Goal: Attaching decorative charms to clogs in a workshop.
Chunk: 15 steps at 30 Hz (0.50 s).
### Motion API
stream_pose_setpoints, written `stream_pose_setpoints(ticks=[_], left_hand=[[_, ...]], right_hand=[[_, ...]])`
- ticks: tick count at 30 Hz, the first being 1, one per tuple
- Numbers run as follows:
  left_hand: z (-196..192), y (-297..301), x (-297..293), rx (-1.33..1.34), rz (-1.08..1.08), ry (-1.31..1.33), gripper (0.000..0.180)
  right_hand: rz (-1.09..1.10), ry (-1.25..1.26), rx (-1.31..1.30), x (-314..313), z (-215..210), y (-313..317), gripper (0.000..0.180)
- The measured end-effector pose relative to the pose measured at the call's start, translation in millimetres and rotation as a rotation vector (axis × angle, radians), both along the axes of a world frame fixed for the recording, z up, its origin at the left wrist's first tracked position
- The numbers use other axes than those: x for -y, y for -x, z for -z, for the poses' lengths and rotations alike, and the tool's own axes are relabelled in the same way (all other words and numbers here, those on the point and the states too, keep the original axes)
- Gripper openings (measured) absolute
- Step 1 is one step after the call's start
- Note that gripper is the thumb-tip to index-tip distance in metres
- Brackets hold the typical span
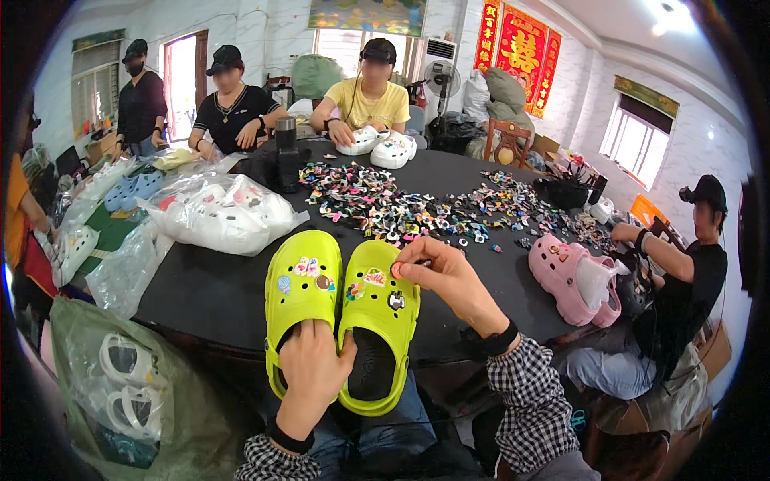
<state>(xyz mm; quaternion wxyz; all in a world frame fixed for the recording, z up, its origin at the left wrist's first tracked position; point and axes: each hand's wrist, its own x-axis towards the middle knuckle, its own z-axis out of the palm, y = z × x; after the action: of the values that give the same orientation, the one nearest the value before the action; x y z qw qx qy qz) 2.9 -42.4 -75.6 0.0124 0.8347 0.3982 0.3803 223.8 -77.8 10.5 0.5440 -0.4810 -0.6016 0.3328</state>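
Two lime-green clogs sit side by side at the table's near edge, toes pointing away from me. The left clog point(301, 276) carries several charms on its toe. On the right clog point(378, 321) are more charms, among them a black-and-white one point(396, 300). My left hand point(313, 365) has its fingers inside the left clog, the thumb at the right clog's inner rim, gripping the pair. A small round orange-red charm point(396, 270) is pinched between the thumb and finger of my right hand point(449, 280), against the right clog's outer toe.
Loose colourful charms point(385, 200) lie heaped across the dark table point(208, 293). Bagged white clogs point(228, 212) are at left, pink clogs point(569, 276) at right. A green bag point(72, 345) with white clogs stands lower left. Several co-workers surround the table; one in yellow point(369, 100) handles white clogs.
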Motion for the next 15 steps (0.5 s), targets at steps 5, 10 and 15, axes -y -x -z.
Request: stream_pose_setpoints(ticks=[5, 10, 15], left_hand=[[-2.3, 0.2, 2.5, -0.021, 0.006, 0.024, 0.041], [-8.0, 1.8, -0.1, -0.073, -0.020, 0.078, 0.043], [-22.9, 11.0, -14.8, -0.017, 0.105, 0.050, 0.055]], right_hand=[[0.035, -0.108, -0.027, 6.7, 9.9, 11.8, 0.012], [0.128, -0.198, 0.114, 4.5, 25.1, 28.5, 0.014], [0.466, -0.429, 0.445, -10.6, 49.3, 28.0, 0.013]])
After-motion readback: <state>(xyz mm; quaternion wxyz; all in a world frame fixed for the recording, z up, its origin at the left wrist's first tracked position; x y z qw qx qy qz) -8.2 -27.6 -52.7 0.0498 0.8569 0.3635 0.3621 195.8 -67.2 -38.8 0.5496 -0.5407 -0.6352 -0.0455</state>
